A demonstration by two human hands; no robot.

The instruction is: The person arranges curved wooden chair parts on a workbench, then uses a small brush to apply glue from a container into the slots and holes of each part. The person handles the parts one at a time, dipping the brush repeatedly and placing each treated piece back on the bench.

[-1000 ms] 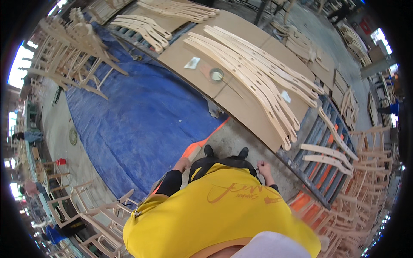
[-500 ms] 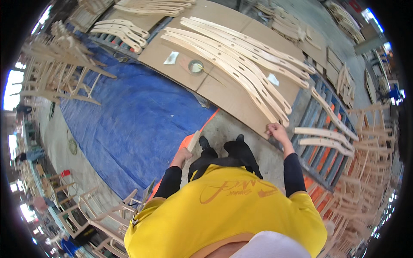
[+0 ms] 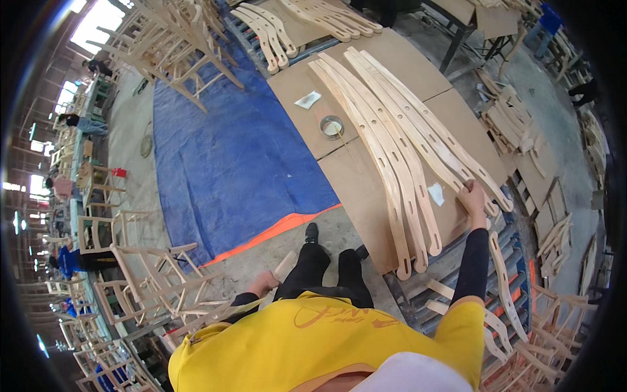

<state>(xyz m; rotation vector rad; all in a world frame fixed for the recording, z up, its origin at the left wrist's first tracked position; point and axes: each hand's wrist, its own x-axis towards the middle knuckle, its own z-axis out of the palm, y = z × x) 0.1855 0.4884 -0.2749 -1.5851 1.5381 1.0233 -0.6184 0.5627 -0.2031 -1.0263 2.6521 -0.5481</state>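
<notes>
The left hand [image 3: 264, 283] clasped a wooden strip [image 3: 285, 264]; the right hand [image 3: 473, 197], pinch unclear, touched a chair leg [image 3: 439, 162] laid flat, seemingly for steadiness.

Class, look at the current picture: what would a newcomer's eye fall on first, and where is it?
Probably the bright yellow shirt at the bottom middle, then the broad blue sheet on the floor, left of the table. On that brown-topped table, long, curved, pale wooden pieces lie side by side, with the person's right hand near their lower ends.
</notes>
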